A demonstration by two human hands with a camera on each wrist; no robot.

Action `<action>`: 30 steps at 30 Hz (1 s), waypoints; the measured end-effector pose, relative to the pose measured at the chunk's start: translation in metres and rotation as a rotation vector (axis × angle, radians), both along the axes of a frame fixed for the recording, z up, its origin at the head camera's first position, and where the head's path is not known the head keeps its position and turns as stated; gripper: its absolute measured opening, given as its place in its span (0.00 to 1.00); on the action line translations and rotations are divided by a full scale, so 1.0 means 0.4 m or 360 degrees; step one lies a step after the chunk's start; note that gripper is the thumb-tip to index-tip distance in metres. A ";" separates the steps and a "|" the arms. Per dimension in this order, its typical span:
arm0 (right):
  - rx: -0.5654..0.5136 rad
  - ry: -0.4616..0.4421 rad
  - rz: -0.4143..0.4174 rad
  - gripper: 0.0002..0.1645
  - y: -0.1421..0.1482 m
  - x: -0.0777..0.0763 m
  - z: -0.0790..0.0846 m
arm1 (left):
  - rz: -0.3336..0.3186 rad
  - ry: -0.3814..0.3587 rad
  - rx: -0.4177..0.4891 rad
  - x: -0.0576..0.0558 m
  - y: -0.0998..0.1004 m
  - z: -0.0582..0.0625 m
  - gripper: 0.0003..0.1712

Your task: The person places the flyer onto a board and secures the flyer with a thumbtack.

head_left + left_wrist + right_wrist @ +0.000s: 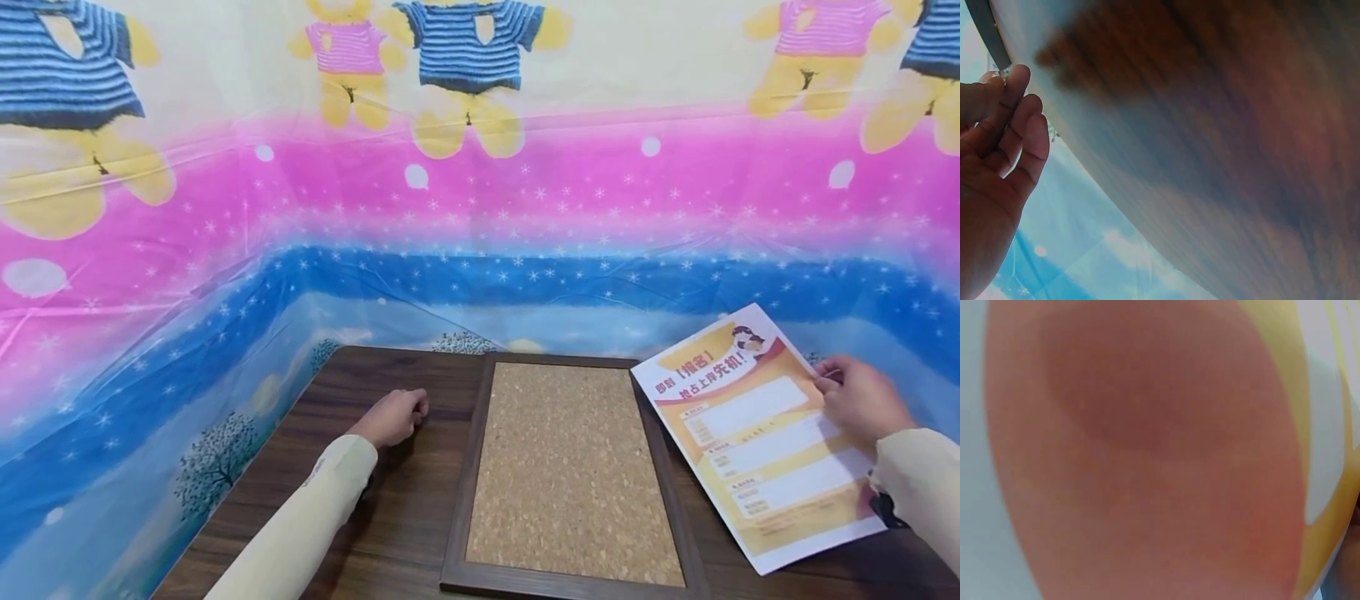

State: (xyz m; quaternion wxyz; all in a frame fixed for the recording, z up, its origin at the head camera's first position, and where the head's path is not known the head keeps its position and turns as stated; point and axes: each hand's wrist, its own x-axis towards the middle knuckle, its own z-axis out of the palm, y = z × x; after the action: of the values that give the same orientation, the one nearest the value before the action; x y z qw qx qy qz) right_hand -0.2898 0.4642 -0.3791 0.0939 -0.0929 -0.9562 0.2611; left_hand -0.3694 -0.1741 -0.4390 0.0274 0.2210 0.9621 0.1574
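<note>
My right hand (866,400) grips the right edge of a printed flyer (772,450), orange and white with red Chinese lettering and white boxes. It is tilted, its upper left corner overlapping the board's frame in the head view. Up close, the flyer's reddish and yellow print (1166,475) fills most of the right wrist view. A cork board (570,475) in a brown frame lies in the middle of the table. To its left my left hand (396,417) hovers over the wood, fingers loosely bent; in its wrist view the thumb lies close against the fingers (1035,140).
The dark wooden table (292,492) has its left edge beside my left forearm. A printed fabric sheet (540,200) with bears, snowflakes and trees hangs behind the table and along its sides.
</note>
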 end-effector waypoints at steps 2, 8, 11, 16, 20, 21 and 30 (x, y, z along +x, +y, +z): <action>-0.0017 -0.0012 0.0058 0.21 -0.008 -0.001 0.004 | -0.0009 0.0003 -0.0002 -0.001 0.001 0.000 0.08; -0.0050 0.0007 0.0115 0.23 -0.033 -0.011 0.007 | -0.0019 0.0001 0.0017 -0.004 0.002 0.001 0.08; -0.0067 -0.0008 0.0125 0.23 -0.048 -0.017 0.005 | -0.0019 0.0007 0.0018 -0.003 0.001 0.001 0.08; -0.0168 -0.0093 0.0145 0.21 -0.089 -0.033 -0.010 | -0.0029 0.0022 0.0009 0.000 0.005 0.001 0.08; -0.0244 -0.0136 0.0173 0.20 -0.128 -0.048 -0.029 | -0.0050 0.0029 0.0002 0.004 0.009 0.001 0.08; -0.0232 -0.0134 0.0185 0.20 -0.135 -0.051 -0.032 | -0.0055 0.0033 -0.0002 0.005 0.010 0.002 0.08; -0.0278 -0.0153 0.0193 0.22 -0.193 -0.075 -0.070 | -0.0054 0.0074 -0.0020 0.007 0.006 0.002 0.09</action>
State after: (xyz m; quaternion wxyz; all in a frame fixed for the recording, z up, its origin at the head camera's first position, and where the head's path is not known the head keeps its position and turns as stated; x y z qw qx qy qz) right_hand -0.3199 0.3872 -0.4069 0.0234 -0.0551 -0.9372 0.3437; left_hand -0.3666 -0.1717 -0.4381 0.0090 0.2408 0.9596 0.1455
